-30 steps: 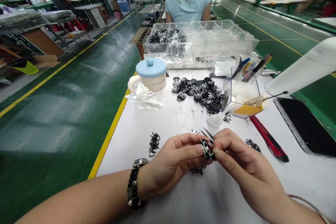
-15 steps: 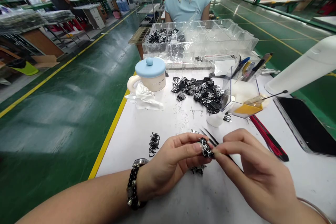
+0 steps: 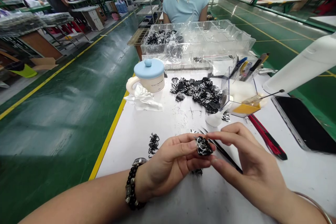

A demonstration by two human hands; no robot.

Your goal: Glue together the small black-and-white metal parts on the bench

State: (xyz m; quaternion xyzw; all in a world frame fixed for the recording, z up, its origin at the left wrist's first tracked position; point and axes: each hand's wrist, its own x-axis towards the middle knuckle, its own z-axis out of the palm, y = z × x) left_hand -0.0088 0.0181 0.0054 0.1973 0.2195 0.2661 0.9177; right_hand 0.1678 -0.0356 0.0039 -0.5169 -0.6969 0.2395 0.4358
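Note:
Between the thumb and fingers of my left hand [image 3: 170,164] is a small black part with silver metal pieces [image 3: 204,146], tilted above the white tabletop. Close by on the right, my right hand [image 3: 249,168] has its thumb and index finger apart around the part's right side; whether a fingertip touches it is hard to tell. Black tweezers [image 3: 227,155] lie behind and below the right fingers. Small metal pieces [image 3: 194,132] show just beyond the left fingers, and dark pieces [image 3: 197,172] lie partly hidden under that hand. Left of it sits a little pile of black hooked pieces [image 3: 153,142].
Farther back lies a heap of similar black parts [image 3: 202,91]. A lidded mug [image 3: 152,80] and crumpled tissue [image 3: 145,99] stand left. On the right are a clear tool holder [image 3: 241,101], red cutter [image 3: 267,138] and phone [image 3: 304,122]. Clear divided trays [image 3: 210,45] and a seated person are ahead.
My right thumb and index finger have spread from a pinch at the part's edge. The part has turned in my left hand, showing more of its face.

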